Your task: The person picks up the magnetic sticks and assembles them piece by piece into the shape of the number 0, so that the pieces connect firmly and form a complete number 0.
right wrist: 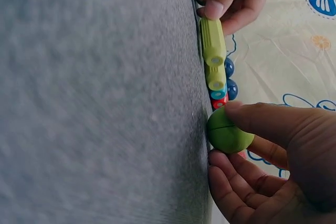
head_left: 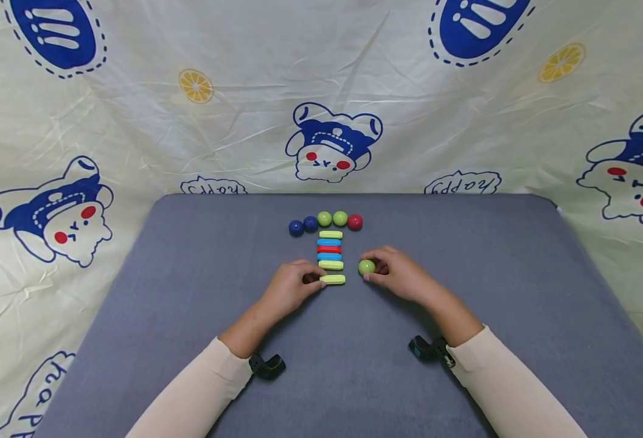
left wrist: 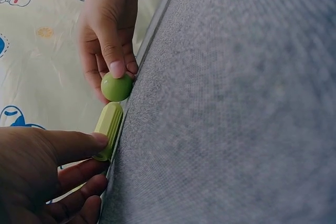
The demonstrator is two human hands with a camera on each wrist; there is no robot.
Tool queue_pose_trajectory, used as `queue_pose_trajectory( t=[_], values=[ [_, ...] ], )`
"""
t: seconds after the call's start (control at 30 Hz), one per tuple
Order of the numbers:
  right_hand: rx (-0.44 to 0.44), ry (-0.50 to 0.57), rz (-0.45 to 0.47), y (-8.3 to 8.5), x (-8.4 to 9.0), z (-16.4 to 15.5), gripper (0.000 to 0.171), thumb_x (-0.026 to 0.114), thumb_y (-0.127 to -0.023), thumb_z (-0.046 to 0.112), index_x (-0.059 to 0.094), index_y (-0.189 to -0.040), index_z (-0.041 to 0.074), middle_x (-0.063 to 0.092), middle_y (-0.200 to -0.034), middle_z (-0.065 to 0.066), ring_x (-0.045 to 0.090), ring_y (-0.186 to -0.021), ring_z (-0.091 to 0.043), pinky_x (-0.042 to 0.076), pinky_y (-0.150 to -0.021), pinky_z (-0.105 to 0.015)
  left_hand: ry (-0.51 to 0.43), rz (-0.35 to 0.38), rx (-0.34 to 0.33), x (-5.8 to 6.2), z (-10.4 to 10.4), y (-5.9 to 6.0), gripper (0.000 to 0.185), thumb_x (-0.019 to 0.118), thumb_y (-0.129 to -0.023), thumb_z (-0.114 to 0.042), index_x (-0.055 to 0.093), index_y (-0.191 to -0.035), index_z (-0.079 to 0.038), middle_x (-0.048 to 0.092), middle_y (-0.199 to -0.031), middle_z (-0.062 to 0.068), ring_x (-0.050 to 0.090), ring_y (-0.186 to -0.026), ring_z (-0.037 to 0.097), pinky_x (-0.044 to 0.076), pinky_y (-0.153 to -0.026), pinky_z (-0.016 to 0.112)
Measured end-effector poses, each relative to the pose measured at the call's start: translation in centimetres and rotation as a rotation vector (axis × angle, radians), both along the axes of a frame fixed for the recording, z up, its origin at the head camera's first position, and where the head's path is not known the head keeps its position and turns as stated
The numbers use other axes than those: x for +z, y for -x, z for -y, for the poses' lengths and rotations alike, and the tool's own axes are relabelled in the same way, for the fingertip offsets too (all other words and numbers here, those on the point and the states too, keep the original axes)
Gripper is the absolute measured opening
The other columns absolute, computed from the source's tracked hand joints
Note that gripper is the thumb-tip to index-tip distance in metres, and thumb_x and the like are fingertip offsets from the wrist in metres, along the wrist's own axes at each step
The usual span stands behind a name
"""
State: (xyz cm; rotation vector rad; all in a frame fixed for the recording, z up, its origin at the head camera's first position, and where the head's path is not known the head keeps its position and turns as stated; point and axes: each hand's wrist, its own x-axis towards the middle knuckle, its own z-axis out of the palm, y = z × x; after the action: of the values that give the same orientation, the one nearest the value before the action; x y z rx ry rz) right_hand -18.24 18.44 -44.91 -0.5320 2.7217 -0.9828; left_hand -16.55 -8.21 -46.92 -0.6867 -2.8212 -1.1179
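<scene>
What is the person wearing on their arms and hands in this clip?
Both arms wear long, plain cream sleeves reaching the wrists. The left hand and right hand are bare. A small black device is strapped under each wrist, the right one with a teal part.

The only writing I can read is on the printed cloth (head_left: pixel 463 121) hanging behind the bench (head_left: pixel 190 274). The word "happy" stands there in blue outline letters, upside down from where I sit: once just above the bench's far edge on my left (head_left: pixel 213 186), once above it on my right (head_left: pixel 462 182). A third patch at the lower left (head_left: pixel 36 395) shows only part of the same lettering. The balls and ridged sticks carry no text I can see.
</scene>
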Motion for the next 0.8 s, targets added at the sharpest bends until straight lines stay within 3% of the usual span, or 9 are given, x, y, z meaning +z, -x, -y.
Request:
queue_pose_trajectory(
  t=[0.8],
  values=[
    [0.055, 0.004, -0.024, -1.9, 0.1, 1.0, 0.040, 0.075, -0.092, 0.016, 0.066, -0.130, 0.005, 0.066, -0.118, -0.011, 0.064, -0.099, -0.020, 0.055, -0.090, -0.041, -0.012, -0.008, -0.016, 0.4, -0.3, -0.4, 0.013, 0.078, -0.089, -0.018, 0.078, -0.101, -0.012, 0.070, -0.090, 0.001, 0.063, -0.079, 0.010, 0.051, -0.071, 0.022]
  ],
)
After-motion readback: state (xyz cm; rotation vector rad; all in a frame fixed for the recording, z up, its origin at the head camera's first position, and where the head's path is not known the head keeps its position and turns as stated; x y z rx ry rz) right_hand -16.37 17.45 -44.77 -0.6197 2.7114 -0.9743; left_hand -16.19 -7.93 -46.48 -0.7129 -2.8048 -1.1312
